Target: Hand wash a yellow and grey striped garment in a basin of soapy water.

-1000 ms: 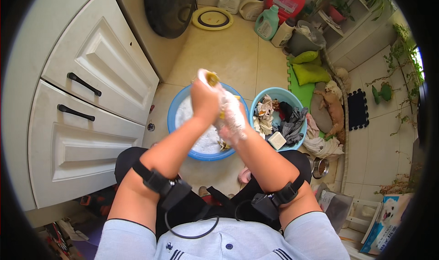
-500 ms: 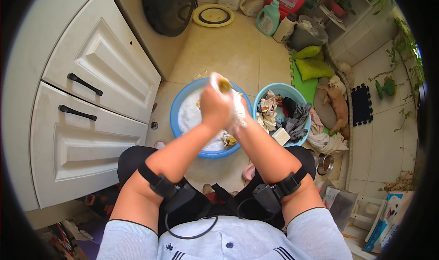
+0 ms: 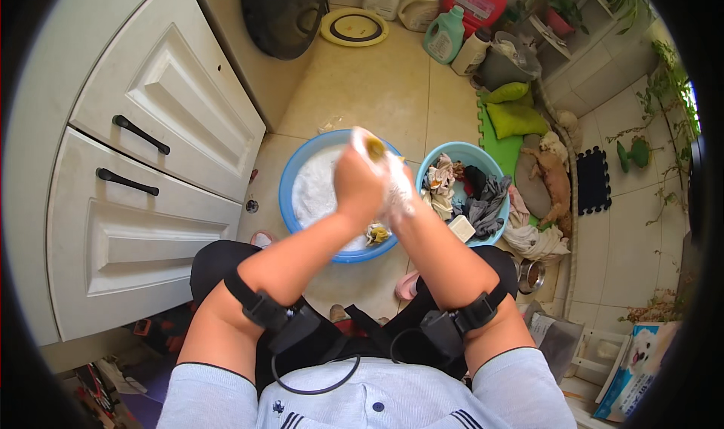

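Above a blue basin (image 3: 288, 199) full of white suds (image 3: 314, 184), my two hands come together. My left hand (image 3: 357, 181) is closed round a mustard-yellow cloth (image 3: 375, 150), which bulges out at the top of the grip. Pressed against it on the right, my right hand (image 3: 397, 181) is closed on the same cloth, with white foam over its back and wrist. Its fingers are partly hidden and a little blurred. A bit of yellow cloth (image 3: 376, 234) shows below the hands at the basin's near right side; I cannot tell whether it joins the held piece.
Right of the basin stands a light-blue tub (image 3: 495, 157) of mixed clothes, with a pale soap bar (image 3: 461, 227) on its near side. A dog (image 3: 556, 176) lies farther right. Detergent bottles (image 3: 443, 35) stand at the back. White cabinet doors (image 3: 158, 233) line the left.
My hands stay together on the cloth and have shifted slightly, the left one a little nearer to me. The yellow bit once visible at the basin's left is out of sight.
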